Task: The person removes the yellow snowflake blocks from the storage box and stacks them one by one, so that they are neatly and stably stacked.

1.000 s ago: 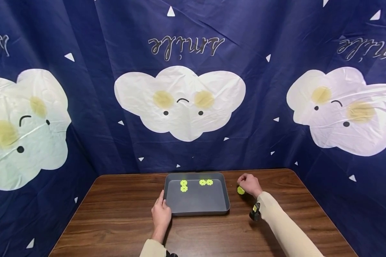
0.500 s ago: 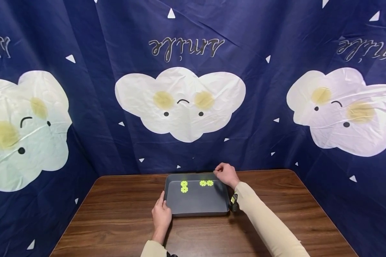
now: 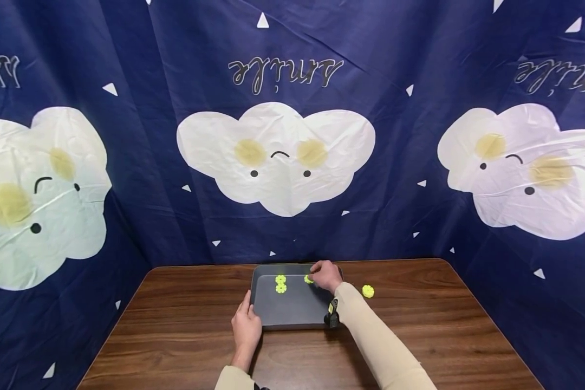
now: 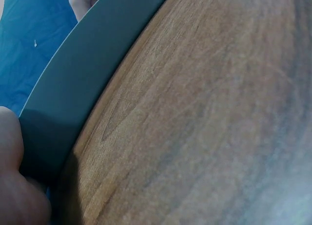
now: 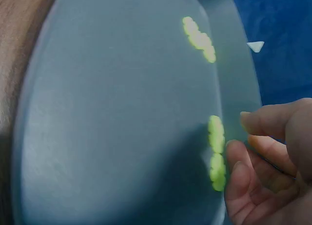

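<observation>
Straight-fingered left grip (image 3: 246, 328) at left side of grey tray (image 3: 292, 306), right grip (image 3: 326, 276), closure unclear, beside far lime discs (image 5: 216, 133)

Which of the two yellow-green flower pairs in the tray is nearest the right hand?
The right pair in the tray, just beside the right hand; the left pair lies farther off and runs front to back.
</observation>
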`<state>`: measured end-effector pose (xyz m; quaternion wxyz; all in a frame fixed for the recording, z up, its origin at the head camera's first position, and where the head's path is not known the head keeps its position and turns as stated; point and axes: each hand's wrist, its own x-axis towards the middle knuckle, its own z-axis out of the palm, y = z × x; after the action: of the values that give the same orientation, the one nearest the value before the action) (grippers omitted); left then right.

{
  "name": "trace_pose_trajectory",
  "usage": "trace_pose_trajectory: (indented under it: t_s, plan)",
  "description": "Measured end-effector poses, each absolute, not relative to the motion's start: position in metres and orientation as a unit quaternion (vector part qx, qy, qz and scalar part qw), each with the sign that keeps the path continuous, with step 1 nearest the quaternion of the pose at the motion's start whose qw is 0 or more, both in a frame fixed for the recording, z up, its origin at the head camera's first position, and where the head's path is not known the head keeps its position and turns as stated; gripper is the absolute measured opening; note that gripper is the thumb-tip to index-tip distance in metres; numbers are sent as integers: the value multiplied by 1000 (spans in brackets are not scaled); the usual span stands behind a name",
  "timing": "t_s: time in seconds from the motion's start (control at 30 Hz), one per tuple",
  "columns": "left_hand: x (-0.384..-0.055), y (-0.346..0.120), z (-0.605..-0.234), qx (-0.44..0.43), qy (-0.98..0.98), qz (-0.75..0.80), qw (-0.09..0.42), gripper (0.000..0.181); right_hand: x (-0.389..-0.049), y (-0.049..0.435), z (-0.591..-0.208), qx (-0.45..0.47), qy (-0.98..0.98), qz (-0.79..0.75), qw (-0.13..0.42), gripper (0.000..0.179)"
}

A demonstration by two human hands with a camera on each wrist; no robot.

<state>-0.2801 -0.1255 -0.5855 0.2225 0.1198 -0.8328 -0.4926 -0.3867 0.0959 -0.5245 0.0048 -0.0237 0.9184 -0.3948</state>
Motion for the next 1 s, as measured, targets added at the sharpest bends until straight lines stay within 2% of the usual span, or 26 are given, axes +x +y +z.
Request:
trace_pose_trajectory:
  t_s: [0.2,0.53,0.7,0.77,0.83,1.0]
  plan:
    - [-278,-124,-584,119,-832,-493,222,46,-385,89,-532,-9,916,-398,38,26]
    - [-279,-125,-584,117,-834,-489,226,45,-386,83,-536,-50,953,-299,2,26]
    - [-279,-124,-583,118,-834,-490,224,46,-388,85,-542,-69,955,-289,3,27]
    - [-279,-124,-583,118,-834,-491,222,46,-387,85,-543,-74,957,-281,5,24]
    - [-279,-124,-583,119,-835,-490,221,45,-388,85,-543,-84,958,-275,8,6]
    - [-280,-124,-582,121,-834,-489,224,45,-387,84,-543,-103,957,-273,3,48]
